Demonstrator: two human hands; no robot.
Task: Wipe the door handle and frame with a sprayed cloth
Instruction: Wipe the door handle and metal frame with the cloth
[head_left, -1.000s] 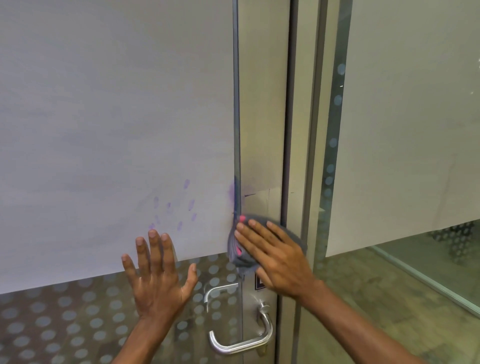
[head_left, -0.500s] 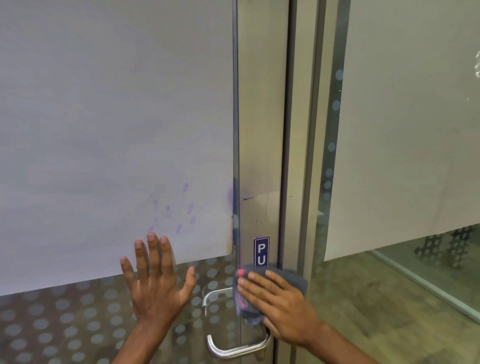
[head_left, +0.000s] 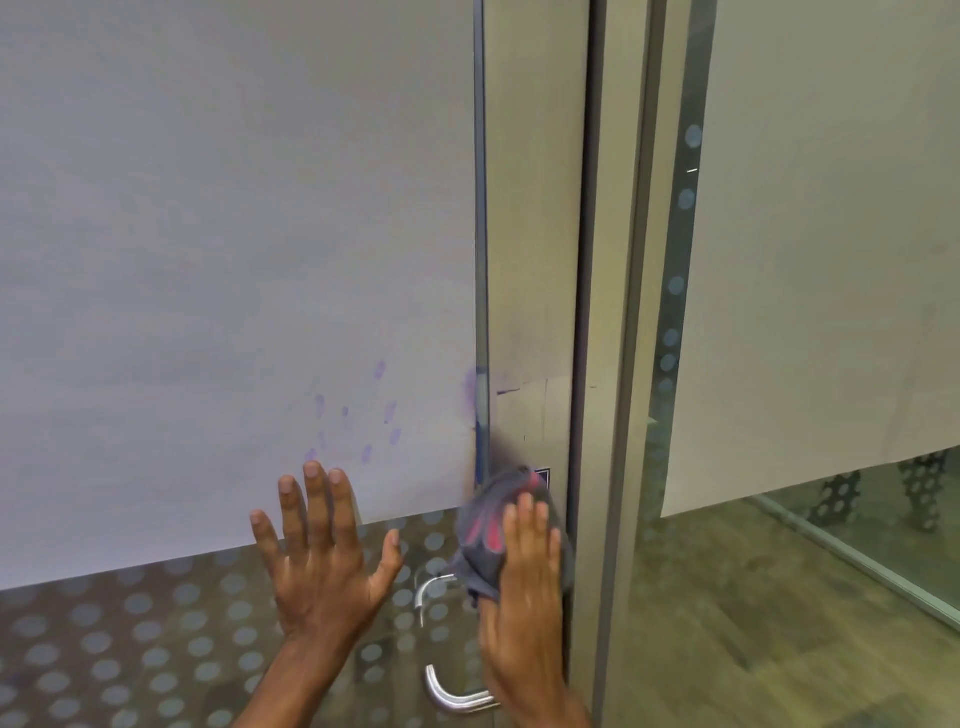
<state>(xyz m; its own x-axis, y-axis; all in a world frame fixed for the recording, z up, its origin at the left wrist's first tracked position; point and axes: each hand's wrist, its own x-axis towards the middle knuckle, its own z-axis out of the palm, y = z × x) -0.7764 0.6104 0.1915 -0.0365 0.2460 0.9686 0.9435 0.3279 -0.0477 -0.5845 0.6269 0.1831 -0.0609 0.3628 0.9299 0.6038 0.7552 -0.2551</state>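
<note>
Right hand (head_left: 525, 597), fingers straight, presses grey cloth (head_left: 485, 519) flat on door frame (head_left: 535, 260), just above handle (head_left: 451, 698). Left hand (head_left: 322, 564) spread wide on glass (head_left: 130, 649), left of handle.

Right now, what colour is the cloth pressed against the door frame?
The crumpled cloth is dark grey with pink-red streaks, clearest in the head view.

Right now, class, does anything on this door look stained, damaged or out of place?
Yes. Purple smudges spot the white paper above the left hand, with a purple smear on its edge beside the frame. They look like fingermarks.
</note>
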